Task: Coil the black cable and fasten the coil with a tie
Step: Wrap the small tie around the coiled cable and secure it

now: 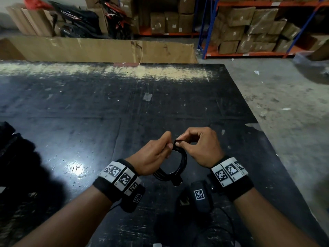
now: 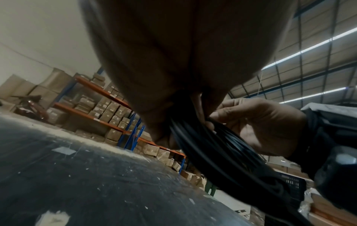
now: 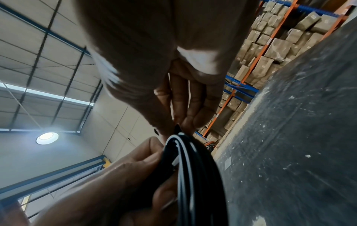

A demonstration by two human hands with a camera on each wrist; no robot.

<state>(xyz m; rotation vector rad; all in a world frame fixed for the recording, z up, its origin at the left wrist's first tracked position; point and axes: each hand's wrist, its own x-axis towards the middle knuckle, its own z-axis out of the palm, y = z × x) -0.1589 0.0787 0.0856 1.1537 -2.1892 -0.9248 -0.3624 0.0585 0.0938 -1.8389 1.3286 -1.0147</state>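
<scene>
The black cable point(image 1: 179, 164) is wound into a small coil of several loops, held upright above the black table point(image 1: 89, 113). My left hand point(image 1: 156, 150) grips the top of the coil, fingers curled round the strands point(image 2: 203, 142). My right hand point(image 1: 194, 145) pinches a short black tie point(image 1: 177, 141) at the coil's top, right beside the left thumb. In the right wrist view the fingertips point(image 3: 185, 122) nip the tie end point(image 3: 177, 128) just above the coil point(image 3: 193, 175). A connector end point(image 1: 177, 181) hangs at the coil's bottom.
A scrap of clear tape point(image 1: 147, 96) lies mid-table. A dark heap point(image 1: 10, 139) sits at the table's left edge. Cardboard sheets point(image 1: 99, 49), a motorbike point(image 1: 76, 20) and shelves of boxes point(image 1: 249, 27) stand beyond the table; bare floor point(image 1: 284, 104) lies to the right.
</scene>
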